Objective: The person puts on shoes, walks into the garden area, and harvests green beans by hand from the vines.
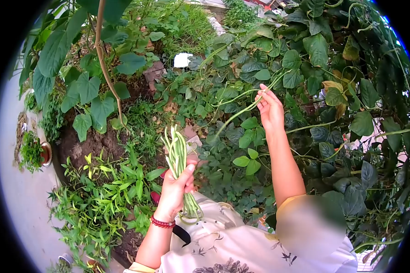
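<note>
Wearing a pale, plant-printed garment (232, 259) nearest the camera, partly behind the lower ends of a bunch of long green beans (177, 152). Gripping that bunch at mid-length in the left hand (172, 189), with thumb pressed along the pods and fingers curled round them, above a red beaded bracelet (162, 223). Leaving both ends sticking out, upward above the fist and downward below it. Probably inviting a slip here: relying on one grip around slim pods of uneven length, so possibly losing inner ones through any slackening, or bruising and snapping outer ones through too hard a squeeze.

Reaching out with the right hand (272, 111), well apart from the left, and pinching a long, slender green strand (236, 117) between thumb and fingertips. Holding it among the climbing vines (316, 50), without showing clearly whether it is a pod or a stem, or where it is joining the plant. Risking a torn vine or shaken leaves by tugging against a tough joint, or a broken strand by pinching at a weak spot. Risking a snag too, by moving the right forearm (284, 168) sideways into the thin stem (312, 127) just beside it. Perhaps crushing the low leafy plants (118, 182) by stepping carelessly with the red shoe (155, 197) so near them.
</note>
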The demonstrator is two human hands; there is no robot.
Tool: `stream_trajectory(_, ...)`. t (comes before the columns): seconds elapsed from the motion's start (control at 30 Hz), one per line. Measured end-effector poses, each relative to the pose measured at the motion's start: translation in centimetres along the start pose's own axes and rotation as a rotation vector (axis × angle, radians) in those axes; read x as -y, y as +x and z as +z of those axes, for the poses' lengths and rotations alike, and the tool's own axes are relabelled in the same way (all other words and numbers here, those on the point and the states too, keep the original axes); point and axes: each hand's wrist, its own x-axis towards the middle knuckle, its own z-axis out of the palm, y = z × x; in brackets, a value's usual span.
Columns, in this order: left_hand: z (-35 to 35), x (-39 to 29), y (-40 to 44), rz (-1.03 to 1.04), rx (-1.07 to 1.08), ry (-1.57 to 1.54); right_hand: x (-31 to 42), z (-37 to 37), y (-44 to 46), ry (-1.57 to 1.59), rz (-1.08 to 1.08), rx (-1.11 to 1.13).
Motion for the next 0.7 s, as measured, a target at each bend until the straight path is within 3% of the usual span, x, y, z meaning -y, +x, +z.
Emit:
stream_trajectory(0.3, 0.1, 0.2, -0.5, 0.004, 0.005, 0.014, -0.4, -1.0, 0.3, 0.007, -0.036, -0.175)
stream_trajectory(0.7, 0.4, 0.9, -0.8, 0.008, -0.002, 0.004, -0.4, -1.8, 1.3, -0.051, -0.063, -0.241)
